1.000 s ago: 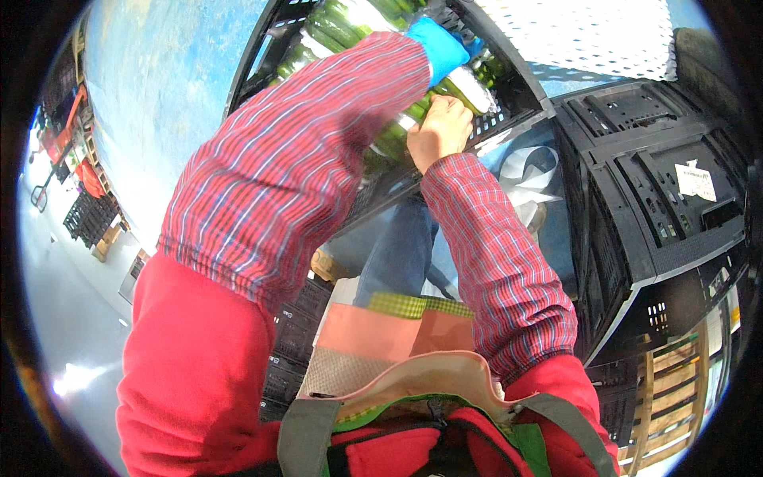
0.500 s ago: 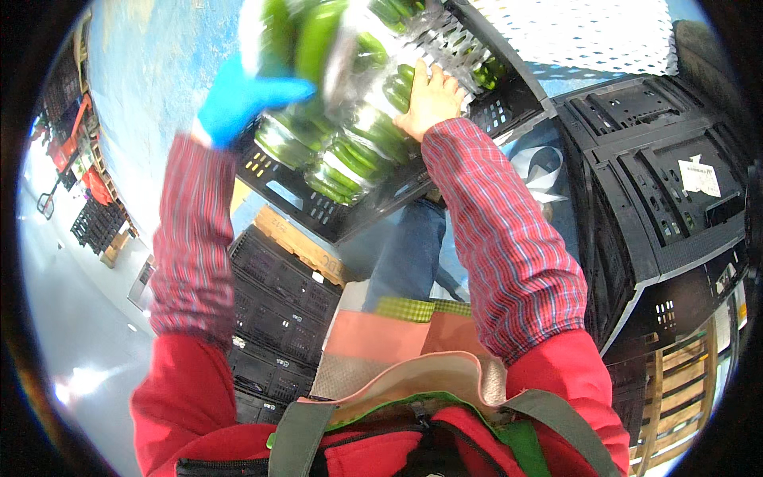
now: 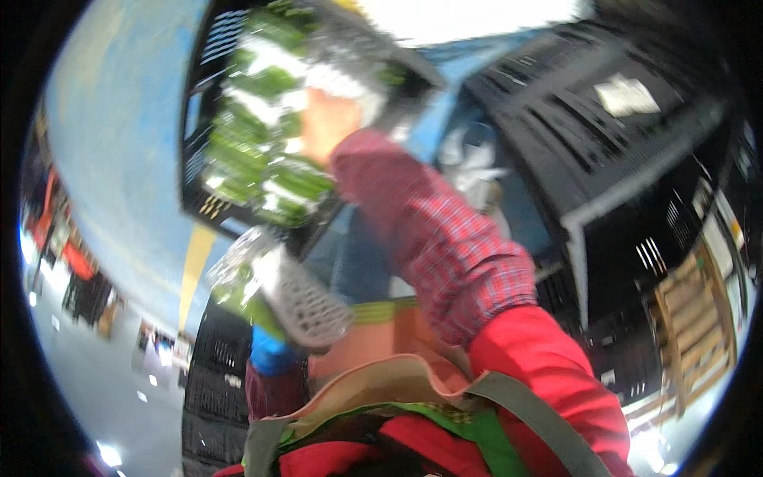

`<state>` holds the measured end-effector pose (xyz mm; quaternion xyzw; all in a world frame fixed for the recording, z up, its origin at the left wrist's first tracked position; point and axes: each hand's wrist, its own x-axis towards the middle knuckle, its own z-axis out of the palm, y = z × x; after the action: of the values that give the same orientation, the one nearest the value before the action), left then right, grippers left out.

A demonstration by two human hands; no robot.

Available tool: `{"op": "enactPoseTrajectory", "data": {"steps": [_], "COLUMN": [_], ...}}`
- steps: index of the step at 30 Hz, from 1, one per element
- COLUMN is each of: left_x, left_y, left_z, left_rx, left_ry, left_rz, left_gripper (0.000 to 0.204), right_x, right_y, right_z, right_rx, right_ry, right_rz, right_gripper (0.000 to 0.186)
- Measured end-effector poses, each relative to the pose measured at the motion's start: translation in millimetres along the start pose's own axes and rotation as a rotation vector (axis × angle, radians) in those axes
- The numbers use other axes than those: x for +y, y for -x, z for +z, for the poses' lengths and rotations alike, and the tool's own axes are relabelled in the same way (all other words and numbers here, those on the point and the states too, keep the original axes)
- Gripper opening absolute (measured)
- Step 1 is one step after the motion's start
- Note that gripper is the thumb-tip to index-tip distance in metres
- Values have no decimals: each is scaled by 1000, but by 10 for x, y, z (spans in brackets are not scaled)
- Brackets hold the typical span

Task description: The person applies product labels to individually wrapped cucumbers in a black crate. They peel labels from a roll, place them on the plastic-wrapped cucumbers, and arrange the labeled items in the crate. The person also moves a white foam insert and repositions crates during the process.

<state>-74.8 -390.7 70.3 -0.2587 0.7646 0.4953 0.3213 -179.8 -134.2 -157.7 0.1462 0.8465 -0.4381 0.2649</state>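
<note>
Left hand [image 3: 272, 354], blue-gloved: appears closed on near end of film-wrapped vegetable pack [image 3: 270, 286], fingers mostly hidden. Pack: tilted, body-side of black crate [image 3: 192, 179]; likely moderately heavy, firm contents (cucumbers, by look), slick film; best supported beneath, gripped along long sides. Crate contents: similar packs [image 3: 242, 131]. Right hand [image 3: 327, 123], bare: at packs, blurred; opening, hold cannot be told.

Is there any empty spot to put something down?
Yes: the worn blue surface, left of the slotted black plastic crate and the flat yellow stripe, looks bare. It's crowded inside that crate, with clear-wrapped green vegetables, and the gap right of it holds a white looped strip.
</note>
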Motion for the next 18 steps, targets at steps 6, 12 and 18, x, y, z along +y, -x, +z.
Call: {"op": "enactPoseTrajectory", "data": {"steps": [6,12,18], "left_x": [432,925,1307], "left_y": [454,665,736], "left_z": [277,969,1978], "left_rx": [-56,-244,-502], "left_ry": [82,84,54], "left_rz": [-3,30,39], "left_gripper": [40,41,42], "right_x": [-462,345,2358], "right_y": [1582,3284,4175], "right_z": [-1236,-2520,-2557], "right_rx": [635,745,1153], "right_ry": [-566,-950,-1856], "right_rz": [-306,-134,248], "right_gripper": [93,86,53]}}
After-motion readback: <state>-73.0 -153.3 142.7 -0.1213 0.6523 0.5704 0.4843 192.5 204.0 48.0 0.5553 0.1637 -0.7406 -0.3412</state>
